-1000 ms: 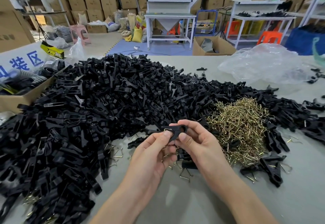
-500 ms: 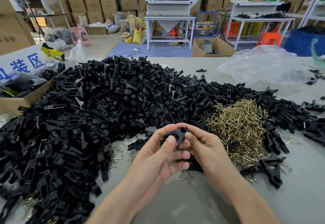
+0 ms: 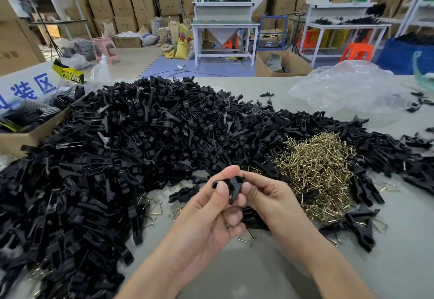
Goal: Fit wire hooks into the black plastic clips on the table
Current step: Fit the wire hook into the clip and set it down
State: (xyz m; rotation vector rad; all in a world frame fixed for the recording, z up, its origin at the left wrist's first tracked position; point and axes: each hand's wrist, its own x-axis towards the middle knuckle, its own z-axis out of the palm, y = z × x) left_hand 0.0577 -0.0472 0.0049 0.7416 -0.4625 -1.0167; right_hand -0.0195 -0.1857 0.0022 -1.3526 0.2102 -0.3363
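From the head camera, both hands meet above the middle of the bench [image 3: 258, 273], a little in from its near edge. The left hand [image 3: 204, 214] has its grip closed on one black clip [image 3: 231, 184], thumb laid across the front and forefinger behind. The right hand [image 3: 272, 197] curls its grip round the clip's other side. A second ago the clip stood higher at the fingertips and the hands were looser. Now they are pressed together and the clip is tilted down between them. I cannot tell whether a hook sits in it. The brass wire hooks [image 3: 314, 171] lie heaped just right of the hands. The heap of black clips [image 3: 131, 139] runs from the left edge across behind them, unchanged. A clear plastic bag [image 3: 352, 89] lies at the far right.
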